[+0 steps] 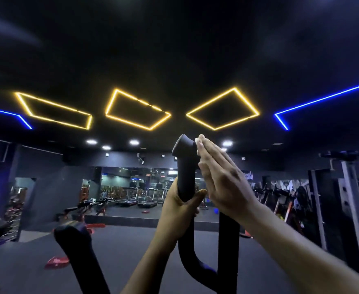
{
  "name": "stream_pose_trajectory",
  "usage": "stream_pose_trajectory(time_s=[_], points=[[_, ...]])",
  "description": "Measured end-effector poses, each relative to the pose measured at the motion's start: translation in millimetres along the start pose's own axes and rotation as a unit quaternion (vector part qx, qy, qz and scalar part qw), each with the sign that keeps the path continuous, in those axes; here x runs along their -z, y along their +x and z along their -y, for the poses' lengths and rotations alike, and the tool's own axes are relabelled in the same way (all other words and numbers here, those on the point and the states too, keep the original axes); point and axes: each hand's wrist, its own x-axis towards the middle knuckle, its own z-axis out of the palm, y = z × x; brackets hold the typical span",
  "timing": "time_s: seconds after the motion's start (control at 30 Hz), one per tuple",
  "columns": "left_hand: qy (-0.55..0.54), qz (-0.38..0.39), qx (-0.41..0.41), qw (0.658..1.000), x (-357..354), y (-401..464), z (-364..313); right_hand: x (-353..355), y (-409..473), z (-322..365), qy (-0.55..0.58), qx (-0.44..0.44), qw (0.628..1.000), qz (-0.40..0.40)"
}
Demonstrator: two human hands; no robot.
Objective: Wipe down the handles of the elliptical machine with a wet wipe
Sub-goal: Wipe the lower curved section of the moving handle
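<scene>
Wiping handle (185, 166) top: left hand (179, 205) clamps it lower down, right hand (219, 177) flat w/ straight fingers, wipe (198, 143) barely visible; next, stroke downward.

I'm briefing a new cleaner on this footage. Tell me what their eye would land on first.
First, the glowing yellow light frames on the dark ceiling, flanked by blue light strips at either side. Then, low at centre, the black elliptical handle: the left hand grips its shaft, while the right hand, fingers straight, presses flat against its side near the flared top, something pale at the fingertips.
</scene>
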Motion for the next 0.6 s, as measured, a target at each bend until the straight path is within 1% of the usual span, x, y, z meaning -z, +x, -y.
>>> stream_pose_trajectory(time_s=[0.07, 0.13, 0.27, 0.33, 0.4, 0.43, 0.5, 0.53, 0.57, 0.6], points=[[0.001, 0.011, -0.005, 1.0, 3, -1, 0, 9, -12, -11, -0.014, 0.064, 0.998, 0.002], [0.008, 0.014, -0.008, 1.0, 4, -1, 1, 15, -14, -22, -0.003, 0.094, 0.995, -0.014], [0.023, 0.009, -0.022, 0.999, 3, -1, 2, 8, 19, -12, 0.027, 0.12, 0.991, -0.049], [0.032, -0.002, -0.031, 0.999, 2, -1, 3, -3, 32, -1, 0.001, 0.133, 0.991, -0.034], [0.042, -0.017, -0.037, 0.998, 2, -2, 4, -7, 31, -6, -0.026, 0.14, 0.99, -0.018], [0.045, -0.019, -0.038, 0.998, 2, -2, 5, -3, 26, -10, -0.027, 0.129, 0.991, -0.004], [0.044, -0.014, -0.037, 0.998, 2, -2, 7, 9, 17, -17, -0.046, 0.159, 0.986, 0.009], [0.046, -0.013, -0.034, 0.998, 2, -2, 8, 16, 16, -18, -0.062, 0.187, 0.98, 0.011], [0.049, -0.012, -0.031, 0.998, 3, -2, 7, 22, 18, -17, -0.059, 0.19, 0.98, 0.008], [0.05, -0.014, -0.027, 0.998, 3, -1, 6, 23, 24, -13, -0.049, 0.174, 0.984, -0.002]])
